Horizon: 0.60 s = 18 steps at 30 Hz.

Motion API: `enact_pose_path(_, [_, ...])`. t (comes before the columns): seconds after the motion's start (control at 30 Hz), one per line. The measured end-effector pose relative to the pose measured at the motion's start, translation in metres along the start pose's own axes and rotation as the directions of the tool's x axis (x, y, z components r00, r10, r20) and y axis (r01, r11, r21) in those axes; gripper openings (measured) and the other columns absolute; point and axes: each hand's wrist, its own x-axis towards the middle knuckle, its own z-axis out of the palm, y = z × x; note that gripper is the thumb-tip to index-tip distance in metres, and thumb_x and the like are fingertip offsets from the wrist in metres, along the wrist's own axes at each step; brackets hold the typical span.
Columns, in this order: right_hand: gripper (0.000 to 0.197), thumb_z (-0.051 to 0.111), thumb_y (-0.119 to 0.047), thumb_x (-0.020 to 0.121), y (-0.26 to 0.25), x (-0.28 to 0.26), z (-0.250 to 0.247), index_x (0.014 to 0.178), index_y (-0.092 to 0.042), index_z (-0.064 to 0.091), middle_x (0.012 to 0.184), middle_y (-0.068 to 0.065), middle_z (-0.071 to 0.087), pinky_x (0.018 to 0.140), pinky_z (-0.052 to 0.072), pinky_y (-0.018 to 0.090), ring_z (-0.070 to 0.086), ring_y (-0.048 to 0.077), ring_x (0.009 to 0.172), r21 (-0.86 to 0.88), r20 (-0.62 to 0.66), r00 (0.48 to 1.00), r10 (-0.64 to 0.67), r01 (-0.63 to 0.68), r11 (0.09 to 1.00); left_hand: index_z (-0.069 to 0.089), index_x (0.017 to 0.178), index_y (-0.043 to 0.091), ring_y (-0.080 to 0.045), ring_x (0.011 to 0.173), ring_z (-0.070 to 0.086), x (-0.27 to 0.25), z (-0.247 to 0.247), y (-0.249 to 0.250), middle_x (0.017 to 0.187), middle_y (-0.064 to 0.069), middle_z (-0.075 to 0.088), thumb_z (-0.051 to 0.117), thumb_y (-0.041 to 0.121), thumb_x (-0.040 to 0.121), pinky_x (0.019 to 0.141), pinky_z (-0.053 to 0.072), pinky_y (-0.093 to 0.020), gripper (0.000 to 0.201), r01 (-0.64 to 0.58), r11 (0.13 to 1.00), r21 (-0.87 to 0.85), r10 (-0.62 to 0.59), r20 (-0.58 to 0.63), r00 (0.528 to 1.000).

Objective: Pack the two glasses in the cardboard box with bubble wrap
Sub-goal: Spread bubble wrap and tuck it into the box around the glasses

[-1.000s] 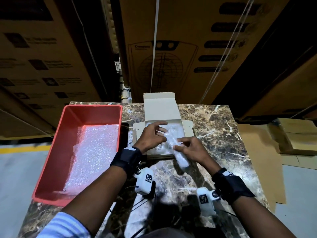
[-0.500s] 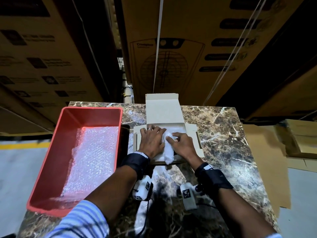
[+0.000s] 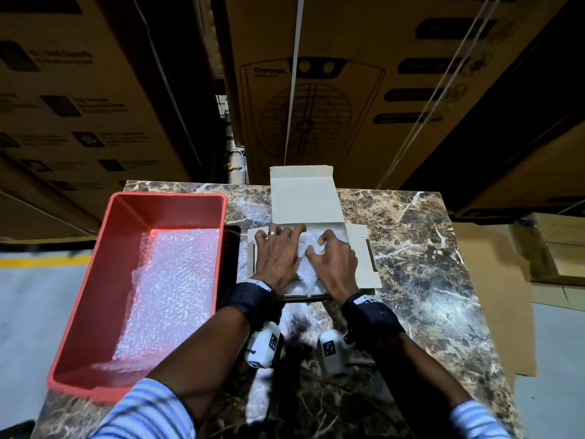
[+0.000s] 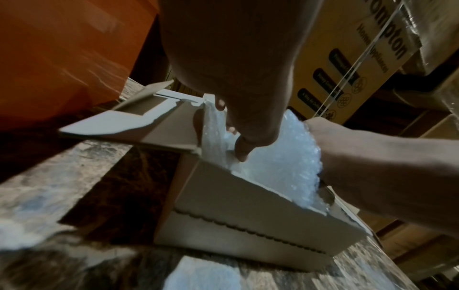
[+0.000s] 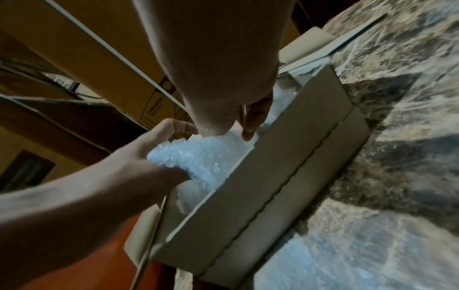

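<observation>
Both hands sit inside the cardboard box on the worktop; left hand flat, fingers straight, pressing bubble wrap down. Right hand fingers curled, pinching wrap, prob. tucking padding; glasses not visible.

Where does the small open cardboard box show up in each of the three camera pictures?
Head: cardboard box at centre, under both hands.
Left wrist: cardboard box lower centre, seen from its near wall.
Right wrist: cardboard box centre right, running diagonally.
Shared landmark: the bubble wrap bulging inside it.
</observation>
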Motion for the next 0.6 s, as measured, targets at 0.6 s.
enact_pose_path(0.6, [0.044,0.057,-0.038,0.094,-0.026,-0.012,0.001,0.132,-0.017,0.057,0.127,0.012,0.049,0.081,0.048,0.039,0.064,0.037,0.103,-0.324,0.211,0.977,0.015,0.056,0.944,0.053,0.139,0.042,-0.032,0.134,0.032,0.029,-0.018,-0.009,0.14,-0.001,0.052,0.052,0.031,0.099,0.105,0.023,-0.049,0.042,-0.04,0.997,0.073,0.022,0.234,0.972])
